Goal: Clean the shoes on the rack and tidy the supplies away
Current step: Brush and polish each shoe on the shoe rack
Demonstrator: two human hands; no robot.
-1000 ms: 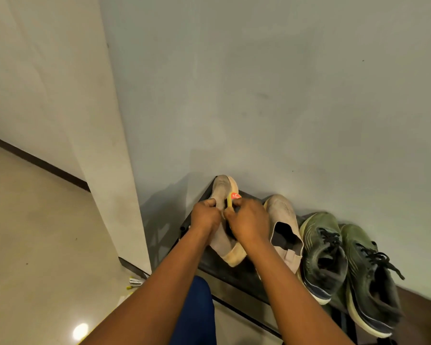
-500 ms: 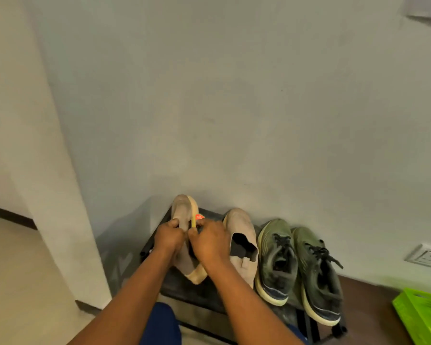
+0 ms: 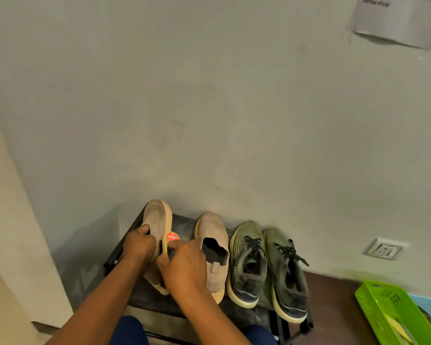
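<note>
A: Where's the shoe being cleaned?

B: The tan slip-on [image 3: 157, 227] is tipped on its side at the left end of the rack [image 3: 184, 305]. The left hand [image 3: 138, 246] grips its upper, fingers curled round it. The right hand [image 3: 184, 267] pinches a yellow Kiwi sponge [image 3: 168, 241] against the shoe's side.

A: And the rest?

B: Its twin [image 3: 213, 247] stands just beside it, then two green sneakers [image 3: 266, 265]. A green basket [image 3: 393, 314] sits on the floor, well right.

A: Risks?

B: Probably the tilted shoe twisting under pressure, or polish smearing onto the twin so close by.
</note>
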